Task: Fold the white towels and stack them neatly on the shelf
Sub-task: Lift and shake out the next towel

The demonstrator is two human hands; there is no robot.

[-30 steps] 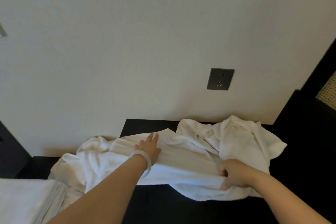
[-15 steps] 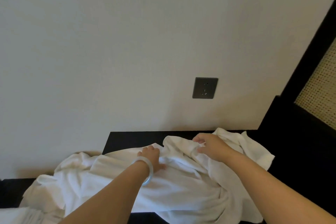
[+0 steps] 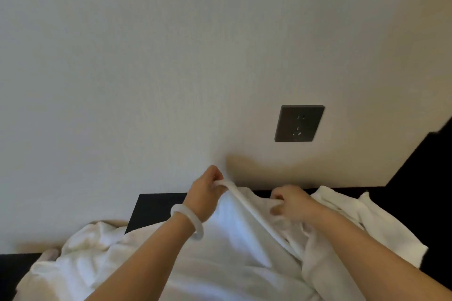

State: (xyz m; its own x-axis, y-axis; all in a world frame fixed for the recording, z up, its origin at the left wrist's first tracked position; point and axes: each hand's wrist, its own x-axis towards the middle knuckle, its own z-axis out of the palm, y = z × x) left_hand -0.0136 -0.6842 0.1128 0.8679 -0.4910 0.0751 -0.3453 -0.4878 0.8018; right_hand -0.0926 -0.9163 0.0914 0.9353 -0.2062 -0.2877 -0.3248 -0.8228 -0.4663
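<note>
**Towel edge held aloft: the hem sets the fold axis**

1. Position of the work. The towel lies crumpled on the dark surface against the wall. Most of it spreads below the hands and toward the person. Only its far edge is off the surface.

2. State of the hands. The left hand pinches the thick hem between thumb and curled fingers, at the highest point of the cloth. The right hand is curled round a bunched part of the same towel, lower and to the right. The two hands are near each other, not spread wide.

3. Governing relation. The hem runs from the left-hand pinch diagonally down and right, passing under the right wrist toward the person. The long axis is therefore skewed, not parallel to the wall. The right hand is the nearer to the free run of the hem. The corner itself is hidden in the folds.

4. Judgement. The step in hand appears to be finding and spreading one edge. The next move probably calls for the right hand to travel along the hem until the edge is taut.

5. Caution. A second towel lies just beside the right forearm and could be dragged along.
</note>
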